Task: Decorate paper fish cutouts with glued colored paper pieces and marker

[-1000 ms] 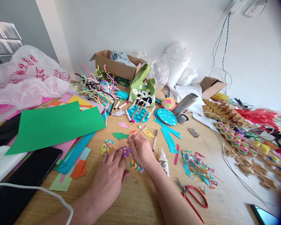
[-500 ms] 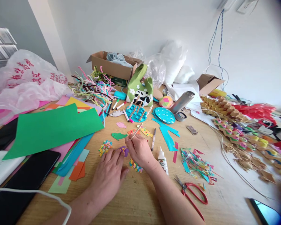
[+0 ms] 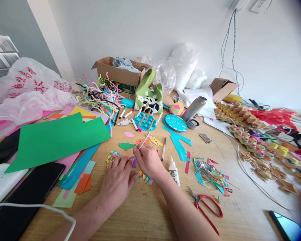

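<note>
Purple paper cutout [image 3: 134, 162] lies on the table [image 3: 150, 214], partly hidden by the left hand [image 3: 118, 182], fingers extended, gripping nothing visible; right hand [image 3: 149, 163] pinches a thin stick [image 3: 144, 139]; seemingly delicate stick work, next needing steady touches.

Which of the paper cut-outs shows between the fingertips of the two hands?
The purple cut-out, partly hidden between the left hand and the right hand. The green fish, pink fish and yellow fish all lie beyond the hands.
</note>
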Demonstrator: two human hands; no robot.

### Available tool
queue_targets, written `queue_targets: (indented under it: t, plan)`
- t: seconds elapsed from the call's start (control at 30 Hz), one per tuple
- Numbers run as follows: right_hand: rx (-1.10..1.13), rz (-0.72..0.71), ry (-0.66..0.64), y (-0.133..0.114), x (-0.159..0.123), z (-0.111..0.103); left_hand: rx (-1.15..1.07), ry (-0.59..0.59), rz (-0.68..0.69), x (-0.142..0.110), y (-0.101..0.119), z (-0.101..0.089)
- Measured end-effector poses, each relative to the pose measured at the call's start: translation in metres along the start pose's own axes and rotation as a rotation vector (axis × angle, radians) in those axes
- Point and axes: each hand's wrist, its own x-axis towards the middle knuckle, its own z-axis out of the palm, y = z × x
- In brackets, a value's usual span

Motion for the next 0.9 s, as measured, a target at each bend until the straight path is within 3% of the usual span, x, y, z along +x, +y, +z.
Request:
queue_targets:
  t: [0.47, 0.9]
  plan:
    - [0.154, 0.208, -0.027, 0.0048, -0.0003, -0.0023, 0.004, 0.002, -0.006, 0.0011, -0.0020, 0.0044]
    - [0.296, 0.319, 0.096, 0.0060, 0.0007, -0.0058, -0.054, 0.023, 0.006, -0.0005, -0.0036, 0.0048]
